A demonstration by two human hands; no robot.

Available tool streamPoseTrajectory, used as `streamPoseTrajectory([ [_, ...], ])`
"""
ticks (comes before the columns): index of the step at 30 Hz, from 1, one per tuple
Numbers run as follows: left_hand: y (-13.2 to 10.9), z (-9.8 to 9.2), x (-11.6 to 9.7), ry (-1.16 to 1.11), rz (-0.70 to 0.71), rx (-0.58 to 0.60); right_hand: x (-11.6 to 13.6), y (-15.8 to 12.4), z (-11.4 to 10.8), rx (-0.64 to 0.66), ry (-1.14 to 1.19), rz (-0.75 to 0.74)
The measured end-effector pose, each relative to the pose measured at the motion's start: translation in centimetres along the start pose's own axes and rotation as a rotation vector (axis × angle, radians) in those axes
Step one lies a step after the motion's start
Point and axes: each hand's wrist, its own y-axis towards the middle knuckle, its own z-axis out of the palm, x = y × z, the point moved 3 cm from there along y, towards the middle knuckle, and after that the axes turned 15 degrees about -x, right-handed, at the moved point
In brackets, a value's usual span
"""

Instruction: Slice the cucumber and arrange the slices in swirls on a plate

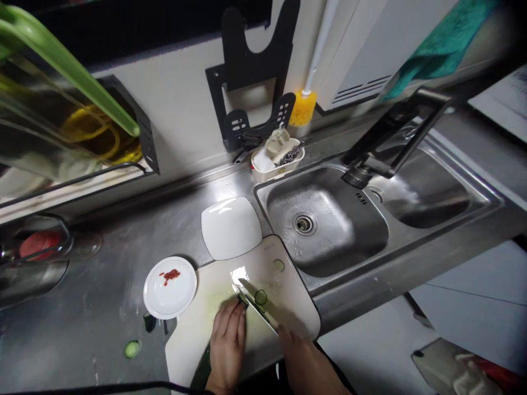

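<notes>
My left hand [228,339] is closed on a dark green cucumber [200,373], most of which lies beneath the palm on the white cutting board [193,312]. In my right hand [302,359] is the handle of a kitchen knife [261,312]. Its blade slants up and left, touching or very near the cucumber's end by my left fingertips. A round cucumber slice [261,297] lies just right of the blade, and another slice [279,265] rests near the board's upper right. More cut pieces are partly hidden by the blade.
A square white plate [231,227] stands behind the board. A round white plate [150,293] holds small red bits. Cucumber ends [132,349] lie on the steel counter [78,334] at left. To the right is a double sink [329,219] with a black faucet [387,137].
</notes>
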Motion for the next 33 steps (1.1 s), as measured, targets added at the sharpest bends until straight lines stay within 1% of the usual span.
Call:
streamPoseTrajectory([
  [3,-0.1,0.0,0.1,-0.002,0.005,-0.012,0.1,-0.8,-0.3,0.105,-0.093,-0.04],
  [6,-0.1,-0.1,0.0,0.003,0.011,-0.016,-0.1,-1.3,0.0,0.166,-0.141,-0.063],
  [10,-0.1,-0.1,0.0,0.008,-0.001,-0.007,-0.5,-1.6,0.2,0.157,-0.124,-0.049],
  [14,0.0,0.0,0.1,-0.002,-0.006,-0.004,-0.7,-1.6,-0.6,0.15,-0.114,0.006],
  [18,0.1,-0.1,-0.3,0.026,-0.004,-0.022,-0.9,-1.5,-2.0,0.085,-0.104,0.058],
  [21,-0.1,-0.3,-1.0,0.119,0.028,-0.058,-1.2,-1.5,-2.7,0.025,-0.107,0.054],
  [24,-0.7,-0.5,-1.7,0.198,0.076,-0.06,-1.5,-1.6,-2.8,-0.027,-0.131,0.032],
  [27,-1.2,-0.9,-2.1,0.167,0.127,-0.077,-1.7,-1.8,-2.7,-0.097,-0.17,-0.005],
  [29,-0.9,-1.4,-2.3,0.116,0.125,-0.092,-1.7,-2.0,-2.5,-0.135,-0.225,-0.028],
  [31,-0.1,-1.9,-2.8,0.049,0.126,-0.055,-1.7,-2.0,-2.3,-0.174,-0.282,-0.056],
  [32,0.4,-2.0,-3.3,0.003,0.151,-0.004,-1.7,-2.0,-2.1,-0.19,-0.306,-0.074],
  [33,0.9,-1.9,-3.9,-0.055,0.201,0.072,-1.7,-2.0,-2.0,-0.206,-0.327,-0.091],
])
